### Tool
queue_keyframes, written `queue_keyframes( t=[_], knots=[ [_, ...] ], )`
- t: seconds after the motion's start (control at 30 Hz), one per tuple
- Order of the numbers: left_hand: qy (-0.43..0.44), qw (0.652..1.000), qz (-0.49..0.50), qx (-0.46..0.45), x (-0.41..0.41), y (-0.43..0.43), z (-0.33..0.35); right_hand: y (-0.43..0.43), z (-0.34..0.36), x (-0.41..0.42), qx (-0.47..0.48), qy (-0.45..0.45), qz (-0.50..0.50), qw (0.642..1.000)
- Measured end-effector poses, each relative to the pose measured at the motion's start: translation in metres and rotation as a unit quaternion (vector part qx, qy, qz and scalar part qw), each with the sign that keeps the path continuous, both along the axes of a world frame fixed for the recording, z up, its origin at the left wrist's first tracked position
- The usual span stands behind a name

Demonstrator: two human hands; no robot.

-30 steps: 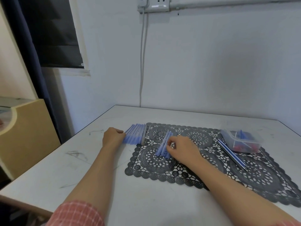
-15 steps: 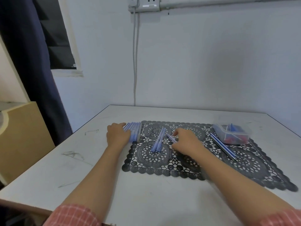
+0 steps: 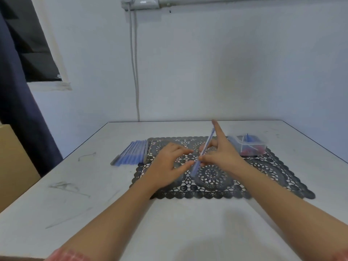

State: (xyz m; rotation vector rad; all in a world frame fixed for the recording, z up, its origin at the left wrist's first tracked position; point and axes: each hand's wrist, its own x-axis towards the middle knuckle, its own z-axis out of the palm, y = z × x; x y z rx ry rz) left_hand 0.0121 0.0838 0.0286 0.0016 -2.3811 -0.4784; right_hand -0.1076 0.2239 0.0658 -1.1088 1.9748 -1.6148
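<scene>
My right hand [image 3: 222, 154] holds a blue pen barrel [image 3: 203, 153] tilted above the black lace placemat [image 3: 267, 172], pinched between thumb and fingers with the index finger pointing up. Just left of the pen, my left hand [image 3: 167, 164] hovers over the mat with its fingers loosely curled toward the pen's lower end; whether it touches the pen I cannot tell. A row of blue pens [image 3: 132, 152] lies side by side on the white table [image 3: 94, 194] at the mat's left edge.
A clear plastic box [image 3: 248, 146] with red and blue small parts sits on the mat's far right corner. The wall stands close behind the table, with a cable running down it. A dark curtain [image 3: 17, 110] and a wooden cabinet [image 3: 13, 166] are at the left.
My right hand has lifted a pen off the mat and tilted it up. My left hand left the pen row and moved right toward the lifted pen.
</scene>
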Motion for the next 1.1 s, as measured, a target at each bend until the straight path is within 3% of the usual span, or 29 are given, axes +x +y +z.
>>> queue_keyframes(
  t=[0.33, 0.37, 0.43, 0.53, 0.73, 0.83, 1.0, 1.1],
  knots=[
    [0.055, 0.994, 0.085, -0.045, -0.009, 0.001, 0.001, -0.005, -0.005, 0.0, -0.133, -0.086, -0.012, 0.987],
    [0.051, 0.993, 0.094, -0.049, -0.009, -0.002, 0.001, -0.004, -0.005, -0.003, -0.116, -0.058, -0.018, 0.991],
    [0.052, 0.993, 0.098, -0.049, -0.009, -0.007, 0.001, -0.001, -0.006, -0.01, -0.043, 0.081, -0.05, 0.995],
    [0.06, 0.992, 0.095, -0.055, -0.009, -0.01, 0.001, 0.001, -0.007, -0.018, 0.065, 0.32, -0.066, 0.943],
    [0.049, 0.988, 0.1, -0.11, -0.008, -0.009, 0.003, 0.002, -0.009, -0.026, 0.218, 0.493, -0.064, 0.84],
    [0.055, 0.987, 0.101, -0.112, -0.008, -0.01, 0.002, 0.002, -0.009, -0.028, 0.21, 0.528, -0.068, 0.82],
    [0.066, 0.986, 0.112, -0.109, -0.007, -0.005, 0.007, 0.001, -0.017, -0.032, 0.036, 0.588, -0.102, 0.801],
    [0.047, 0.986, 0.136, -0.087, -0.006, -0.005, 0.007, 0.001, -0.017, -0.033, 0.0, 0.558, -0.109, 0.823]
  ],
)
